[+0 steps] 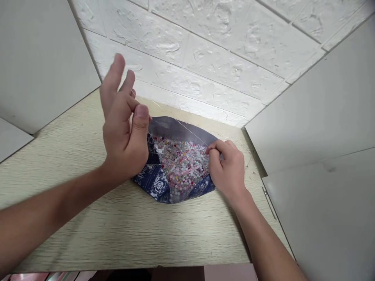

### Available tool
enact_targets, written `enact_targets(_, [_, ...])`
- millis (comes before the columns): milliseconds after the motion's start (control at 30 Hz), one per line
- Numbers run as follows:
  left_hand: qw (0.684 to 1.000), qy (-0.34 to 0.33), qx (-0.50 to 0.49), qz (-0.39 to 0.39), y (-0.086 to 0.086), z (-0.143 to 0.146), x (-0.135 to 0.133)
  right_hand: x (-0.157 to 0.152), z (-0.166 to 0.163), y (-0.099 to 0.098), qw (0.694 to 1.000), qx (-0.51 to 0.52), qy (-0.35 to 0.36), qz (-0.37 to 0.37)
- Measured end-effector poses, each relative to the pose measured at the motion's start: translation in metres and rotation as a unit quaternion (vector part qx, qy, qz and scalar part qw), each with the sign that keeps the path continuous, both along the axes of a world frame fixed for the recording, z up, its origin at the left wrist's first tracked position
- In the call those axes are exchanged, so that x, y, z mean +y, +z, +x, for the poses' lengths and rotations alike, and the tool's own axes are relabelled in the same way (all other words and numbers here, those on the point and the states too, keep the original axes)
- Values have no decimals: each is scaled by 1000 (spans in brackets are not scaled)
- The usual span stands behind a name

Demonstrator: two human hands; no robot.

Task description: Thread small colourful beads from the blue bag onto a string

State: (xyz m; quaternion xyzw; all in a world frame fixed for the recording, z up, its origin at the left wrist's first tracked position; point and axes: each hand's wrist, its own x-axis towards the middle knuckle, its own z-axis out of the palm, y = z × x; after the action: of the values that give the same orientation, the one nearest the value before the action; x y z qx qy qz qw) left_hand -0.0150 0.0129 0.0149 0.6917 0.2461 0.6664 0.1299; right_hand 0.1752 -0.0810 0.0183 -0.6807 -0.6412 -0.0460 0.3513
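A dark blue cloth with a white rose print [152, 181] lies spread on the table, its far flap showing a grey underside [178, 128]. A dense heap of small pink, white and red beads [180, 166] sits in its middle. My right hand [227, 168] rests at the heap's right edge, fingertips pinched on a thin thread [187, 132] that slants up and left across the cloth. My left hand [124, 132] is raised over the cloth's left side, thumb close to the fingertips. Whether it holds anything is hard to see.
A pale wood-grain table [88, 207] fills the lower view, backed by a white brick-textured wall [187, 58]. Grey-white panels stand at the left [43, 58] and right [310, 113]. Pink-toned items show below the table's near edge.
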Motion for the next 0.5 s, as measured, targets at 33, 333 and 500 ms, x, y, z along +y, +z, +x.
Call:
enact_targets(33, [1000, 0, -10, 16, 0, -1, 1, 0, 0, 0, 1000, -3, -8, 4])
enact_targets(333, [949, -110, 271, 115, 2, -4, -10, -3, 1, 4, 988, 18, 98, 116])
enact_targets(500, [902, -122, 369, 188, -2, 2, -13, -6, -6, 5, 960, 51, 276, -14])
